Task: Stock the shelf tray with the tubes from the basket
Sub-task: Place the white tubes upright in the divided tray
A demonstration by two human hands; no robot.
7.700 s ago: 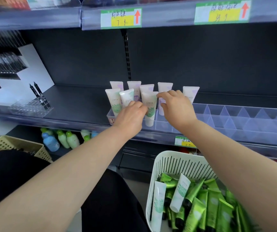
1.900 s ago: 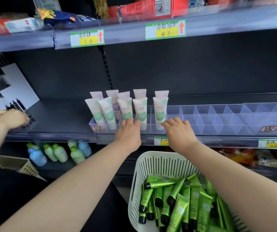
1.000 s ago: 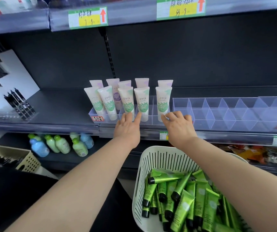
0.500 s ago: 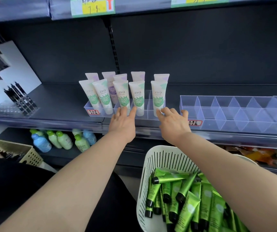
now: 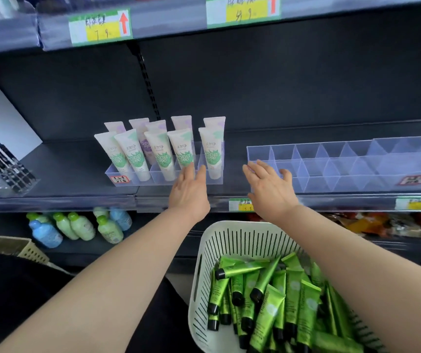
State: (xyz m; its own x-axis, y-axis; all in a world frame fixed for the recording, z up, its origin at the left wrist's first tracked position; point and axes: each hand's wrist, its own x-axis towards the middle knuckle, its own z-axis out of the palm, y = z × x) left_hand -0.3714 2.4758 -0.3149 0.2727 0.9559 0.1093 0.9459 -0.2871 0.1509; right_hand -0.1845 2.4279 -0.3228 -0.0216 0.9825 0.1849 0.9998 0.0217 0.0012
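Note:
A small clear tray (image 5: 117, 174) on the dark shelf holds several upright white tubes (image 5: 159, 156) with green and purple prints. My left hand (image 5: 190, 192) reaches to that tray's front right, fingers straight, holding nothing. To the right lies a long clear divided tray (image 5: 344, 174) with empty compartments. My right hand (image 5: 270, 189) is at its left end, fingers spread and touching its corner. Below, a white slotted basket (image 5: 229, 245) holds several green tubes (image 5: 268, 296) with black caps.
A clear stand of black pens (image 5: 8, 166) sits at the shelf's left. Green and blue bottles (image 5: 77, 225) lie on the lower shelf. A beige basket (image 5: 8, 247) is at the lower left. Price labels (image 5: 100, 26) hang from the shelf above.
The small tray of white tubes has slid left, opening a gap from the long tray. My right hand has moved right to the long tray's end.

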